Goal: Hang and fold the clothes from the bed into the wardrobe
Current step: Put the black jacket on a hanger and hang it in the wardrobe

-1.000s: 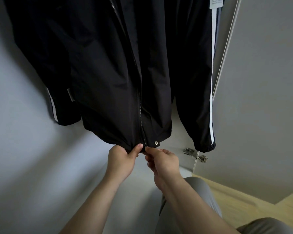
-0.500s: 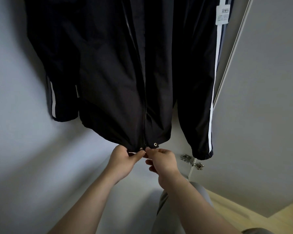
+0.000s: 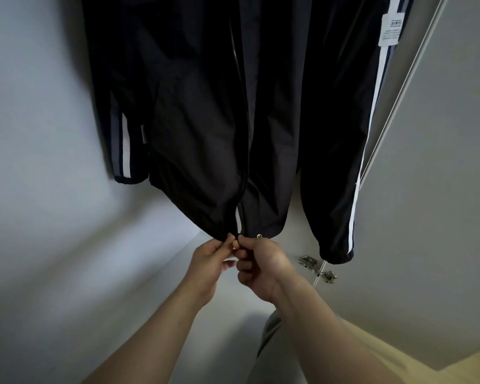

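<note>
A black jacket with white sleeve stripes hangs inside the wardrobe, filling the upper half of the head view. Its front zipper runs down the middle to the hem. My left hand pinches the hem just left of the zipper's foot. My right hand pinches the hem on the other side, by a small metal eyelet. Both hands meet under the jacket. The hanger and rail lie out of view above.
The grey wardrobe wall stands at the left, and the open wardrobe door at the right with a metal hinge. A strip of wooden floor shows at the bottom right, beside my grey trouser leg.
The view has tilted up and shifted, so the jacket sits further right. My hands stay at the zipper's foot, closing in tighter. A short pale stretch of zipper shows now above them.
</note>
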